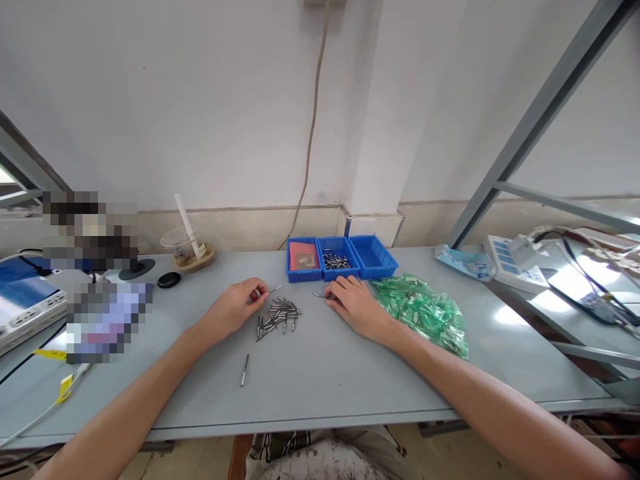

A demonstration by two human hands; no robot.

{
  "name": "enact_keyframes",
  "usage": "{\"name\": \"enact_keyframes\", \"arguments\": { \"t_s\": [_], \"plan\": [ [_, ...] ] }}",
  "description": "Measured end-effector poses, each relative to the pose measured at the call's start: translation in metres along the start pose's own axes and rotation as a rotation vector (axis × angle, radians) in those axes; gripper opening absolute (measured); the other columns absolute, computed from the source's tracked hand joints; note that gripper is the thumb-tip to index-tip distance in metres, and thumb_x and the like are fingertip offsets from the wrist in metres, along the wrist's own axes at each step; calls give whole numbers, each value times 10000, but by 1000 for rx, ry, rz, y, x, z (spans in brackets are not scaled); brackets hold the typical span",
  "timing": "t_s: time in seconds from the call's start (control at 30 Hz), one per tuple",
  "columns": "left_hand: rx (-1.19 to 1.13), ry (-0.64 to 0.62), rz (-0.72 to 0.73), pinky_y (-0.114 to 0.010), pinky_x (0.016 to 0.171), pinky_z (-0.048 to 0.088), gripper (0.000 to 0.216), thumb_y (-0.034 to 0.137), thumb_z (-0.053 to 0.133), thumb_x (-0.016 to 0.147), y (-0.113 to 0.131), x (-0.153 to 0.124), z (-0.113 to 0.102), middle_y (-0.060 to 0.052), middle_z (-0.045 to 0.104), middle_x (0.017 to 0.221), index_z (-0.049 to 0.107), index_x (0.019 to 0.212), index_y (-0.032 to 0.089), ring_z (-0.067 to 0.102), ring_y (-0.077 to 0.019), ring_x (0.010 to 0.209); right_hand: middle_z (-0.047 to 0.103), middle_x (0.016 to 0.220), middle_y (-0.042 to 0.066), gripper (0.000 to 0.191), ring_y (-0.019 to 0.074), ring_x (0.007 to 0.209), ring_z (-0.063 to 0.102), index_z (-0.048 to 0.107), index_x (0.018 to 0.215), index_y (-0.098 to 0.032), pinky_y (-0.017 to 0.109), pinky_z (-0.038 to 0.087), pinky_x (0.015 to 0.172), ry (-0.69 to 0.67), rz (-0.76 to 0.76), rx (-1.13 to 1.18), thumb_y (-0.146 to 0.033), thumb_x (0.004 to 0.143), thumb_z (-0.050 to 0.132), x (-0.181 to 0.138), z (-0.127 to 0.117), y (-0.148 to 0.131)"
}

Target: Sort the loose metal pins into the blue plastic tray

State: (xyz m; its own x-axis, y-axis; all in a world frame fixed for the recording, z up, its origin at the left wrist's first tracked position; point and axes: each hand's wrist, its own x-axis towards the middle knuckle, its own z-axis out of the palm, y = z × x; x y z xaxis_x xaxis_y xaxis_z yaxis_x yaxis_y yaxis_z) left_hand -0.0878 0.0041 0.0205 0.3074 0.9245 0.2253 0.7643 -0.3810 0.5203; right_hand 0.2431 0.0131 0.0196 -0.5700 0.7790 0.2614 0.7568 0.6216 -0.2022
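My left hand (245, 301) is closed, its fingertips pinching a thin metal pin (277, 289) that points to the right. Opposite it, my right hand (354, 301) rests low over the table in front of the blue bins. A second metal pin (318, 295) sticks out to the left from between its thumb and fingers. Between the hands, nearer the left one, lies a loose pile of metal pins (280, 313), each with a thicker part. One single pin (245, 371) lies apart, closer to the front edge.
Three blue bins stand by the wall: one with a reddish piece (303, 248), one with small metal parts (336, 261), and an empty bin (373, 257). Green plastic bags (423, 310) lie right of my right hand. A lidded cup (187, 247) and black round object (169, 280) stand left.
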Motion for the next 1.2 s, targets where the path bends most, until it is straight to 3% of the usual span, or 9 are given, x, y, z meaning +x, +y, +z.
{"name": "enact_keyframes", "arguments": {
  "t_s": [0.33,0.47,0.63,1.0,1.2],
  "plan": [
    [70,117,3,-311,711,463,89,313,581,970,-5,3,2,8,690,847,611,956,230,621,-177,718,668,1111,82,94,272,1015,549,627,1123,-221,407,433,894,-1,-6,-7,-228,1069,550,0,-1,0],
    [137,200,109,-349,804,476,112,258,543,988,-9,7,10,-9,690,945,620,1061,222,624,-176,753,668,1121,85,107,271,1014,552,633,1118,-219,404,428,889,4,-10,-5,-235,1076,536,0,-2,-1],
    [214,236,204,-380,868,476,183,211,496,1019,-2,12,20,-28,681,1002,676,1053,216,641,-179,776,668,1124,80,99,269,1012,547,639,1115,-211,403,424,889,5,-3,-12,-226,1074,550,1,-1,-1],
    [253,255,260,-382,868,494,172,180,472,1029,7,7,16,-61,634,995,642,1026,205,617,-219,900,665,1090,62,107,241,983,541,620,1013,-208,366,383,849,18,-16,-47,-207,1081,537,0,2,0],
    [264,234,273,-386,864,493,156,159,473,1011,8,3,13,-52,618,959,621,992,204,596,-220,866,665,1078,62,109,242,974,537,614,1006,-208,364,372,841,21,-18,-35,-212,1083,538,0,3,2]
  ]
}}
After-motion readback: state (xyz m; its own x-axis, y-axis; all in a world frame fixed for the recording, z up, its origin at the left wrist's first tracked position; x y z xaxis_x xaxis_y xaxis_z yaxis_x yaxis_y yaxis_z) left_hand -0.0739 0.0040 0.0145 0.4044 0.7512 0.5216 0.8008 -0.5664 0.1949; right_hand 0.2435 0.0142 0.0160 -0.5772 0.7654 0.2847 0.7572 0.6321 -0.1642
